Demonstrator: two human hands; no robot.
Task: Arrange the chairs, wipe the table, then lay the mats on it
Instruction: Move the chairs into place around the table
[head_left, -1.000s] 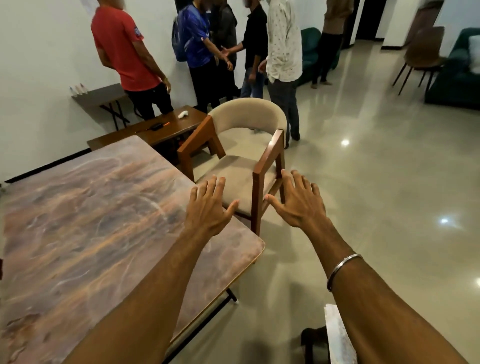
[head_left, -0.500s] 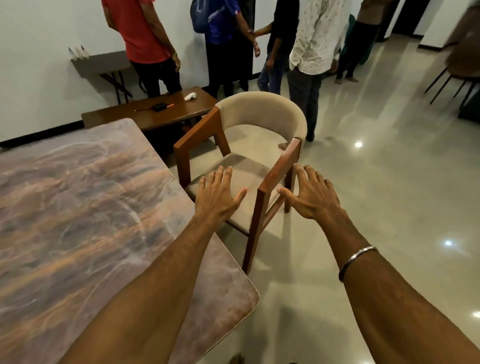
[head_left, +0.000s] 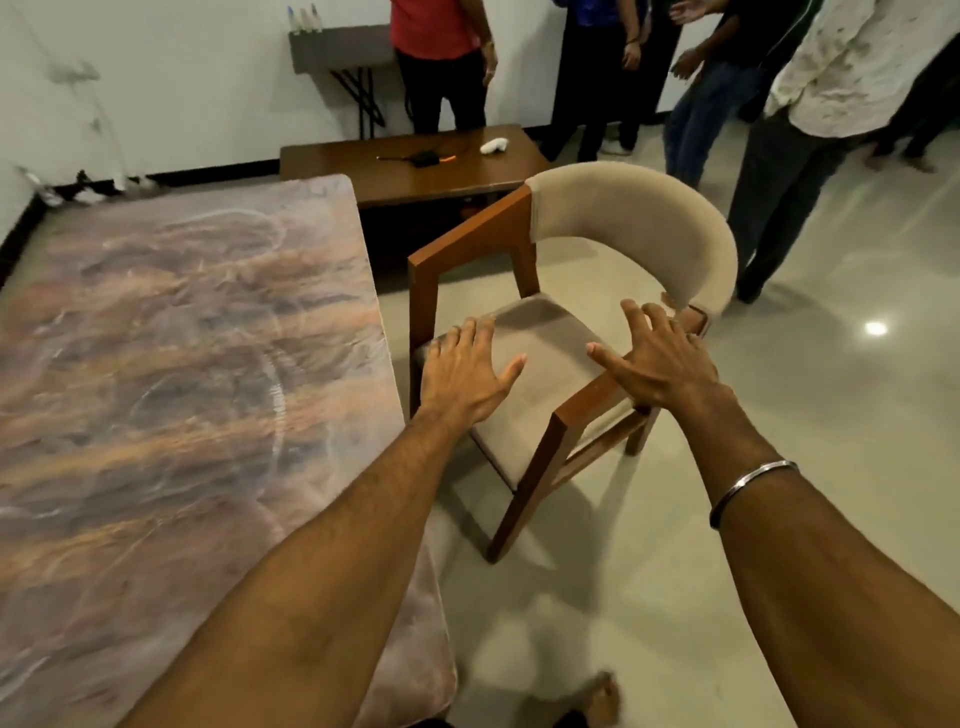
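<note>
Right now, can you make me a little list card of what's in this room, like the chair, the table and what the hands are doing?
chair: beige padded seat and back, wooden arms, standing beside the big table
big table: marbled brown top, nothing lying on it
left hand: open, spread over the seat's front edge
right hand: open, over the chair's near wooden arm; grip not closed
low wooden table: behind the chair, with a small black item and a white item on it
people: several standing at the back
mats: none in view
</note>
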